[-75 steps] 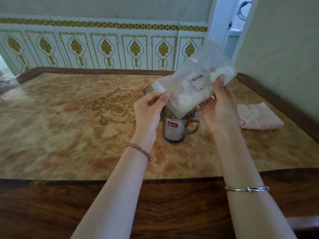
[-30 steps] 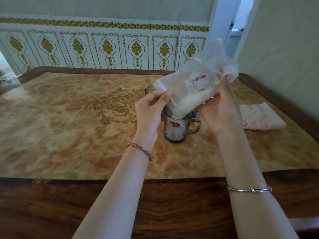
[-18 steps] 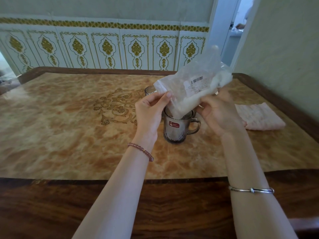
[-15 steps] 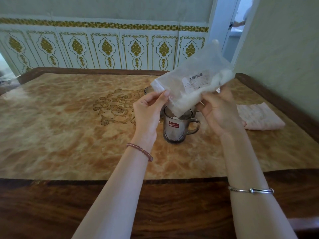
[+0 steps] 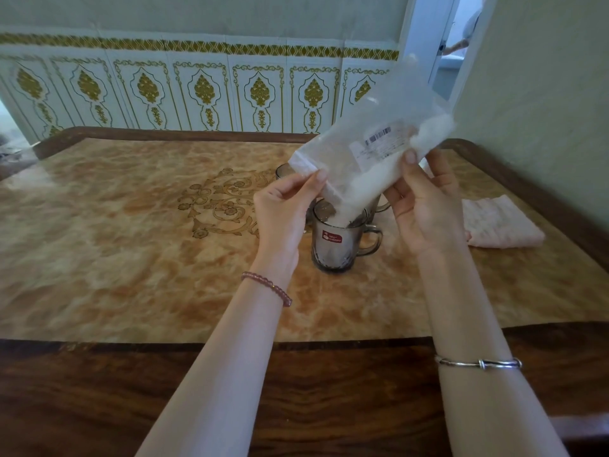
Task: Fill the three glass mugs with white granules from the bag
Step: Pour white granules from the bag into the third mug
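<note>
Both hands gripping tilted bag (image 5: 369,159), left hand (image 5: 283,212), right hand (image 5: 425,209), granules (image 5: 359,189) entering mug (image 5: 333,242)

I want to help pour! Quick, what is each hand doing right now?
Left hand: pinches the low corner of the bag, over the mug.
Right hand: holds the bag's raised end.

The bag (image 5: 369,153) and left hand (image 5: 283,212) hide two rear mugs (image 5: 283,169).
</note>
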The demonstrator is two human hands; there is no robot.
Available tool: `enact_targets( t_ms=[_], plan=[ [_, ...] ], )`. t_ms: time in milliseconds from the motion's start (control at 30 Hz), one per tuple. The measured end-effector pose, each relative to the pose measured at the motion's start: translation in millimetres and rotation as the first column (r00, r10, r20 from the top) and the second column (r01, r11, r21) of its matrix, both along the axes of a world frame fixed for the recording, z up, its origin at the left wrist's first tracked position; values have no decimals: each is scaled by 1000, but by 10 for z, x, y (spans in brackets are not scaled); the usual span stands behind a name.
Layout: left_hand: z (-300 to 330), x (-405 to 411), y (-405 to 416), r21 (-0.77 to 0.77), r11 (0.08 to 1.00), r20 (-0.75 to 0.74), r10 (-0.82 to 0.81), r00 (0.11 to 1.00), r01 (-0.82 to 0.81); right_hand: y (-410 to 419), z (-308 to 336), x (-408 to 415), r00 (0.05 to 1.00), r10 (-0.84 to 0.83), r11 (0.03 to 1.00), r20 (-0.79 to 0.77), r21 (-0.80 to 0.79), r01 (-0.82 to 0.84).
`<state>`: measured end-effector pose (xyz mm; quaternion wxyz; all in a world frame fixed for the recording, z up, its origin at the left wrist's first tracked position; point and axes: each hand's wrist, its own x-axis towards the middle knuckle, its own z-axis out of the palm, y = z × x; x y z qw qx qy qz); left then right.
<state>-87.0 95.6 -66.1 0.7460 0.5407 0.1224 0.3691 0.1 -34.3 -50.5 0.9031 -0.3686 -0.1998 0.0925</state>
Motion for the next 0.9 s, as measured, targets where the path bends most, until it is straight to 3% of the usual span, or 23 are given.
enact_targets(
  t_ms=[167, 300, 433, 900],
  plan=[
    [-31, 13, -34, 54, 998, -33, -25, 999, 27, 20, -7, -50, 998, 61, 998, 30, -16, -61],
    [-21, 18, -4, 7, 1000, -6, 4, 1000, -4, -7, 13, -35, 998, 59, 997, 5, 47, -59],
    [-27, 13, -45, 19, 1000, -25, -16, 1000, 17, 31, 6, -60, 996, 74, 997, 42, 0, -74],
    [5, -11, -29, -26, 1000, -11, -19, 1000, 18, 20, 22, -64, 1000, 17, 1000, 14, 0, -17]
  ],
)
